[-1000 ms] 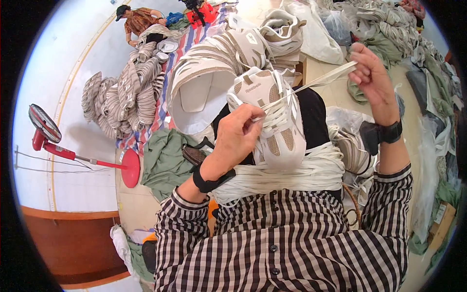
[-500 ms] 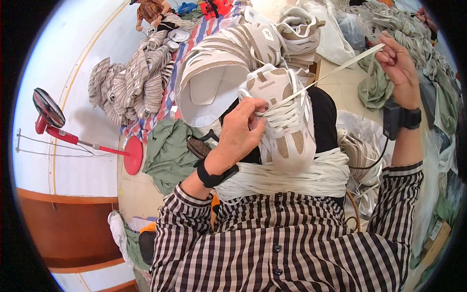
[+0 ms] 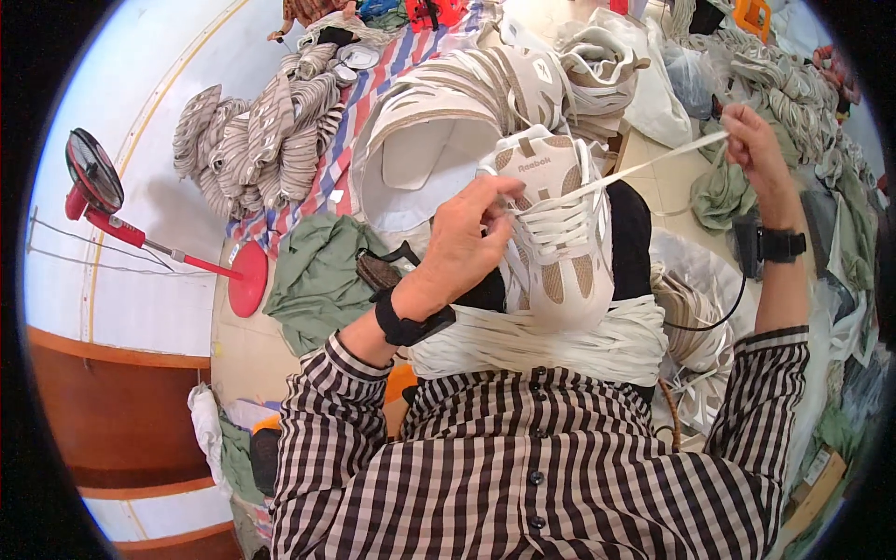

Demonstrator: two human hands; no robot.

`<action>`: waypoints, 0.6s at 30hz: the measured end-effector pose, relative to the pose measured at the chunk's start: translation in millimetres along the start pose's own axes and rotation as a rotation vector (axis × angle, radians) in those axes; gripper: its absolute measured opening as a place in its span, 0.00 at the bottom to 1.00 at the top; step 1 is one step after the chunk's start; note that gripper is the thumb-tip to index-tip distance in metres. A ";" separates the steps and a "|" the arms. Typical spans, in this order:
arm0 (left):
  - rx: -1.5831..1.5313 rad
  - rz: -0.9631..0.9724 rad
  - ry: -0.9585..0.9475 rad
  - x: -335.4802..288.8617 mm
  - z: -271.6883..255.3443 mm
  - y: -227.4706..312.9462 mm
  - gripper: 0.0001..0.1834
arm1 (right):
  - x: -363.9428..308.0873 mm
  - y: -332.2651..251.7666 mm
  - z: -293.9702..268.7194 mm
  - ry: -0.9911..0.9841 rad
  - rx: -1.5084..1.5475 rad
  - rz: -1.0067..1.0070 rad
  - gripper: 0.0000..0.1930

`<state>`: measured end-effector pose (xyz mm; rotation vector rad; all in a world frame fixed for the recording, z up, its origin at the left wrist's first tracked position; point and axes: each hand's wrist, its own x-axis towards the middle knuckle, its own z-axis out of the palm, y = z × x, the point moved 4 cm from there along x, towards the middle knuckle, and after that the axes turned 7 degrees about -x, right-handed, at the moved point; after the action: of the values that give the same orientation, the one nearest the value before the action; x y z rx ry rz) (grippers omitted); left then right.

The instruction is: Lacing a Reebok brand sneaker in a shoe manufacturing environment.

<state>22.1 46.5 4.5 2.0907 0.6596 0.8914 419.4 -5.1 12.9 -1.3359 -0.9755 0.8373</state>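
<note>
On my lap rests a white and beige sneaker [image 3: 567, 294], its toe toward me and white lacing crossed over the tongue. My left hand [image 3: 467, 238] is closed at the shoe's left eyelets, thumb and forefinger together near the lace; what exactly they pinch is partly hidden. A white shoelace [image 3: 653, 164] runs taut from the upper eyelets out to the right. Its far end is pinched in my raised right hand [image 3: 754, 145]. Below the toe, a thick bundle of white laces [image 3: 541, 345] lies across my waist.
Beyond the sneaker stand curved stacks of shoe uppers [image 3: 467, 89] and another sneaker [image 3: 602, 65]. More uppers [image 3: 266, 135] are heaped on a striped sheet [image 3: 359, 107] at left. A red fan [image 3: 245, 275] stands left, near green cloth [image 3: 322, 280]. Another person's hand [image 3: 276, 35] shows at the top.
My right hand has come lower and slightly inward, the lace still stretched from it. The left hand stays at the eyelets. The whole view has shifted a little.
</note>
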 end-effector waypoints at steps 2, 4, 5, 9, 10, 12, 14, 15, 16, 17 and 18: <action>-0.026 0.071 0.058 -1.1 -2.4 2.2 0.16 | -8.5 7.8 -2.9 0.060 -0.328 0.014 0.06; 0.076 0.111 0.106 -4.6 -1.5 4.2 0.17 | -21.5 13.5 6.9 -0.010 -0.424 -0.031 0.08; 0.068 0.119 0.106 -6.6 1.0 4.3 0.17 | -27.4 14.0 15.5 -0.003 -0.528 -0.114 0.09; 0.271 0.229 0.176 -13.5 3.1 3.9 0.16 | -50.9 9.0 63.7 -0.110 -0.597 -0.175 0.09; 0.277 0.207 0.164 -12.9 3.2 0.7 0.16 | -57.3 5.6 79.7 -0.139 -0.527 -0.195 0.08; 0.291 0.232 0.166 -10.9 1.1 -2.7 0.13 | -70.3 -5.4 112.0 -0.203 -0.509 -0.279 0.07; 0.303 0.262 0.172 -8.7 -1.5 -2.7 0.11 | -79.4 -19.9 140.9 -0.270 -0.509 -0.403 0.06; 0.244 0.191 0.148 -6.7 -2.8 -4.5 0.09 | -81.6 -25.1 150.5 -0.314 -0.503 -0.374 0.06; 0.188 0.112 0.112 -4.4 -4.2 -5.3 0.07 | -83.1 -29.4 159.5 -0.358 -0.490 -0.345 0.06; 0.184 0.122 0.124 -2.3 -7.8 -1.1 0.07 | -83.2 -32.3 168.3 -0.360 -0.502 -0.330 0.06; -0.113 -0.079 0.043 1.0 -8.9 -4.5 0.06 | -85.1 -38.0 178.3 -0.388 -0.555 -0.443 0.07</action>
<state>15.2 53.7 5.5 1.9371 0.6934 0.9109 220.3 -17.0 39.9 -1.3514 -1.8313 0.5014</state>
